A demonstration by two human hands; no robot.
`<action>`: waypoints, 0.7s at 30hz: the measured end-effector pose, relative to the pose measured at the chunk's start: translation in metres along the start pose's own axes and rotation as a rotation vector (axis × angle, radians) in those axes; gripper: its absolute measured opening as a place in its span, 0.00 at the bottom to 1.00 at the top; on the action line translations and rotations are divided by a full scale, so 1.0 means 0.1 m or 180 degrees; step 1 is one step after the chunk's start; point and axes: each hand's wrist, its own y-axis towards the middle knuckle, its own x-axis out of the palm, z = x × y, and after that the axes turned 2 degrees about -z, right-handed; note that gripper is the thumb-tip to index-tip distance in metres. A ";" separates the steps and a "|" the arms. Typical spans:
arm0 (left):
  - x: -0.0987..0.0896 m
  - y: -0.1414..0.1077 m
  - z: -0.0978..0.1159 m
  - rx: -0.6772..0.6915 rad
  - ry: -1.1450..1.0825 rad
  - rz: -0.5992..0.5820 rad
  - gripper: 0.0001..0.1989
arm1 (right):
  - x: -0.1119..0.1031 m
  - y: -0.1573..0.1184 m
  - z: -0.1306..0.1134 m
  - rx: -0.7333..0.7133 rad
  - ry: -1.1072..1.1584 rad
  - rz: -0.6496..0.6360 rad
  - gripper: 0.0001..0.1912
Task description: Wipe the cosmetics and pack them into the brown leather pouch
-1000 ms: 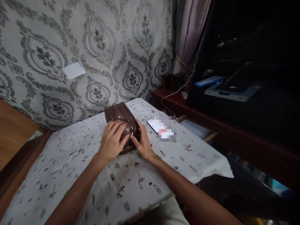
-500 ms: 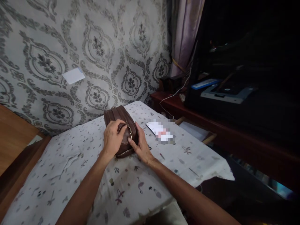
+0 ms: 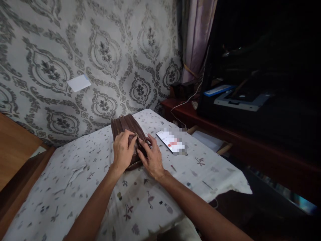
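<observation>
A brown leather-like bag (image 3: 125,123) with gold-coloured zips lies on the cloth-covered table. My left hand (image 3: 122,149) pinches the edge of its zipped opening between thumb and fingers. From the right side, my right hand (image 3: 152,157) grips the bag along the same opening, its thumb and forefinger close to the zip. The opening shows as a dark gap between both hands. What lies inside the bag is hidden, and my fingers cover part of the zip.
To the right of the bag lies a phone (image 3: 170,142) with a lit, partly blurred screen. A patterned white cloth (image 3: 82,187) covers the table. Beyond its right edge are a partly open drawer (image 3: 209,139) and a white cable (image 3: 184,102). Patterned wallpaper (image 3: 105,53) stands behind.
My right hand has shifted from the bag's outer side up onto the zipped opening, its fingers now bent over the edge. My left hand keeps nearly the same hold.
</observation>
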 end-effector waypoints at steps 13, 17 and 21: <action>0.02 -0.10 0.03 0.1043 0.0833 0.0102 0.07 | -0.04 0.01 -0.02 -0.0006 -0.0437 -0.0196 0.21; 0.01 -0.12 0.04 0.1136 0.0839 0.0107 0.07 | -0.05 0.01 -0.02 -0.0039 -0.0435 -0.0214 0.21; 0.00 -0.15 0.04 0.1146 0.0842 0.0064 0.08 | -0.04 0.01 -0.02 -0.0009 -0.0412 -0.0244 0.20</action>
